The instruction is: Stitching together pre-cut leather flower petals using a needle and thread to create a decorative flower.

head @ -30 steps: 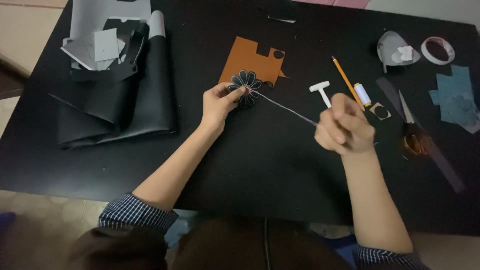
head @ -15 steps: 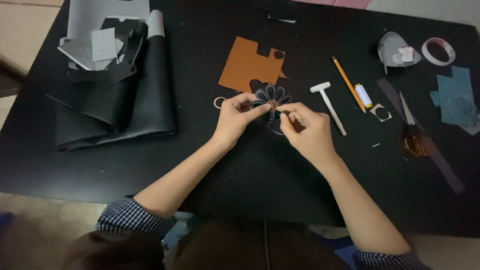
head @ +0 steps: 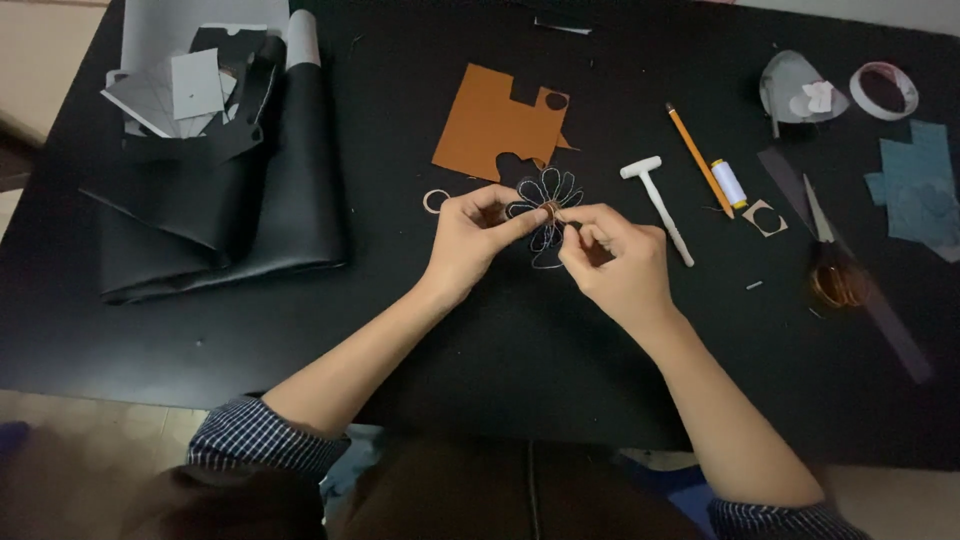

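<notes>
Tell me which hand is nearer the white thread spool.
Right. The right hand sits just left of and below the white thread spool; the left hand is farther left, beyond the black flower piece.

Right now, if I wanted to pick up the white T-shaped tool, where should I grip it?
Grip the white T-shaped tool mid-shaft, from above. Its long thin handle lies flat and bare there; the right hand crowds its lower end, so coming in from the pencil side looks safer.

Setting: a leather-craft work area, shown by the black counter (head: pixel 300 340) carrying a folded black leather sheet (head: pixel 215 215), a tan leather offcut (head: pixel 490 125), paper templates (head: pixel 170 90), scissors (head: pixel 830 260), pencil (head: pixel 698 158), thread spool (head: pixel 729 183) and tape roll (head: pixel 884 90).
</notes>
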